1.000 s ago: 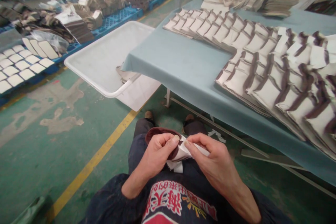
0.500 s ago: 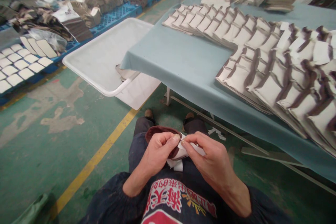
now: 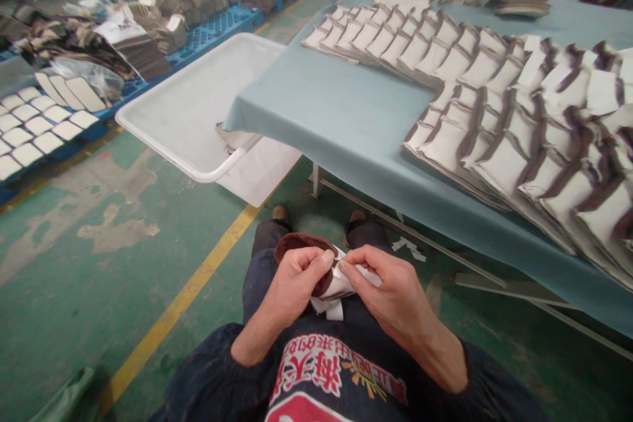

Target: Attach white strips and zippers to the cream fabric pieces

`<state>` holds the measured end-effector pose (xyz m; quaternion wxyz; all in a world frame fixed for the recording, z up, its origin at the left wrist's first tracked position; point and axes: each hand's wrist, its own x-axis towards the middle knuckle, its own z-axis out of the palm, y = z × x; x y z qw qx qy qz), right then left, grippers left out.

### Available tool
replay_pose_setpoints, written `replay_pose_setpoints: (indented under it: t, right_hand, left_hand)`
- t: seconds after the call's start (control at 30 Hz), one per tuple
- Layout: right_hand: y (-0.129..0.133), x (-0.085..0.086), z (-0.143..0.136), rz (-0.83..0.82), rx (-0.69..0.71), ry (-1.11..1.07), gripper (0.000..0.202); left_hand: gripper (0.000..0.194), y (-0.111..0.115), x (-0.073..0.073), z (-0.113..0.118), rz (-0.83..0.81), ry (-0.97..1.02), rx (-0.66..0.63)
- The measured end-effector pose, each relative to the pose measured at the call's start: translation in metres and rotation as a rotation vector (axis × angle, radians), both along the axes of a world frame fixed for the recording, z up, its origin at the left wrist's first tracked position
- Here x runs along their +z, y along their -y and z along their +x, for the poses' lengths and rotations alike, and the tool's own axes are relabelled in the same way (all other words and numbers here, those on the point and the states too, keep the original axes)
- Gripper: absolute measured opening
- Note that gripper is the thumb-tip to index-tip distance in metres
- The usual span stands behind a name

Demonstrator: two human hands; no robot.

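A brown and white fabric piece [image 3: 302, 242] lies over my lap, its brown rounded end to the left and its white part to the right. My left hand [image 3: 301, 280] pinches its upper edge between thumb and forefinger. Close beside it, my right hand [image 3: 383, 283] pinches the white part with thumb and fingertips. The two pairs of fingertips almost meet. A small white strip [image 3: 334, 310] hangs below the piece, over my dark apron. What lies under my fingers is too small to make out.
Rows of stacked white and brown fabric pieces [image 3: 445, 46] cover much of the blue-covered table [image 3: 316, 105]. Left of it stands a white plastic tub [image 3: 173, 119]. Blue pallets [image 3: 222, 26] with bundles are farther left. White scraps [image 3: 408, 248] lie on the green floor.
Both hands keep their pinch and have shifted very slightly upward. The fingertips are a little farther apart, and the view has moved slightly.
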<state>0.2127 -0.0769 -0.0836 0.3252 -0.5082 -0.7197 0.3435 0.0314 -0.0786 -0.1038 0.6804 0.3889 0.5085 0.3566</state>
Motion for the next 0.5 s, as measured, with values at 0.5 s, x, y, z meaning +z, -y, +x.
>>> replay_pose_setpoints:
  t: [0.5]
  right_hand:
    - [0.003, -0.011, -0.006, 0.107, -0.023, 0.02, 0.015]
  left_hand:
    - [0.056, -0.001, -0.001, 0.001, -0.013, -0.003, 0.029]
